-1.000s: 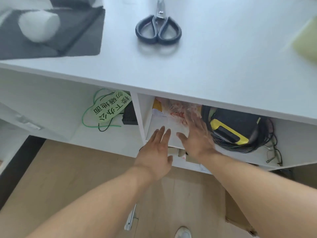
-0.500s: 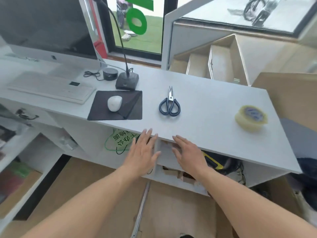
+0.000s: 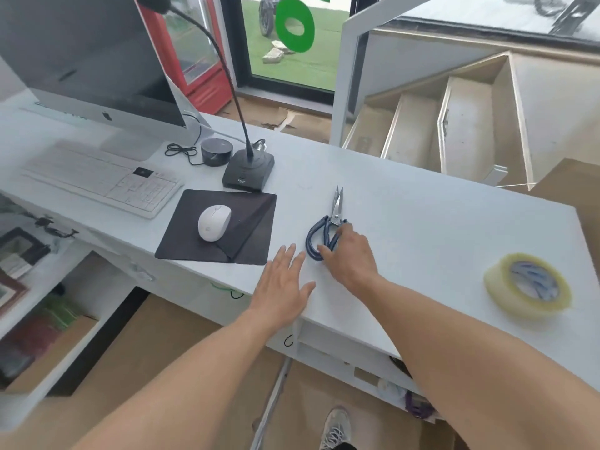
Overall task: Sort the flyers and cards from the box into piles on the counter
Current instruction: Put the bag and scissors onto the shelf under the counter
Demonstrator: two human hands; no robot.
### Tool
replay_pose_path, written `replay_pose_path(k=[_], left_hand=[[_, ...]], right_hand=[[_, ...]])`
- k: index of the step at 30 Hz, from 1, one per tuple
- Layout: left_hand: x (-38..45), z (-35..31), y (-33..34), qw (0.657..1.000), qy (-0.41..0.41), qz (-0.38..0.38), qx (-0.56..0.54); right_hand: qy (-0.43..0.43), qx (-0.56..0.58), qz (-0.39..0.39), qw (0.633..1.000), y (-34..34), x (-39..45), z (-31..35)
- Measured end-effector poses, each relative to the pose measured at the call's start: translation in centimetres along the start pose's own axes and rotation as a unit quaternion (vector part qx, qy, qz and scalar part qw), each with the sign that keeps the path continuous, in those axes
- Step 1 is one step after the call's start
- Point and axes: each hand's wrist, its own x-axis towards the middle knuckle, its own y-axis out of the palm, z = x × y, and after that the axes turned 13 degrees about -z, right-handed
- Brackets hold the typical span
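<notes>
So right now the right hand point(image 3: 349, 254) is down on the scissors point(image 3: 328, 227), fingers curling around the dark blue handle loops, blades pointing away across the white desk point(image 3: 438, 228). The left hand point(image 3: 281, 284) is flat and relaxed near the front edge, holding nothing, just beside the black mouse pad point(image 3: 246, 228). The flyers, cards and box aren't visible anywhere on the desk top, and I can't make them out in the shelf under the desk point(image 3: 354, 358) either, so no piles yet. My guess is the scissors are for cutting the box open, or they're just getting moved out of the way. Flyers and cards should be light, thin and bendy, probably a bit slick if glossy, so I'd grab a stack by the edges, thumb on top, fingers under, and fan them out rather than pinch one corner. There's a tape roll point(image 3: 527, 285) off to the right
</notes>
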Motion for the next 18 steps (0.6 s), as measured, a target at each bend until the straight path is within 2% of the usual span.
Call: replay_pose_path(k=[4, 8, 13, 18], left_hand=[[2.0, -1.3, 0.3, 1.000, -0.007, -0.001, 0.015], [3.2, -2.1, 0.4, 0.999, 0.003, 0.002, 0.046], [3.1, -3.7, 0.9, 0.999, 0.021, 0.025, 0.041], [1.9, -5.2, 1.5, 0.998, 0.042, 0.043, 0.015]], right_hand=[[-0.024, -0.134, 0.055, 0.989, 0.3, 2.8, 0.7], [-0.001, -0.181, 0.094, 0.979, -0.7, 4.8, 0.9], [0.014, -0.188, 0.083, 0.979, -2.3, 4.6, -1.4], [0.042, -0.125, 0.075, 0.988, -3.7, 2.0, -3.3]])
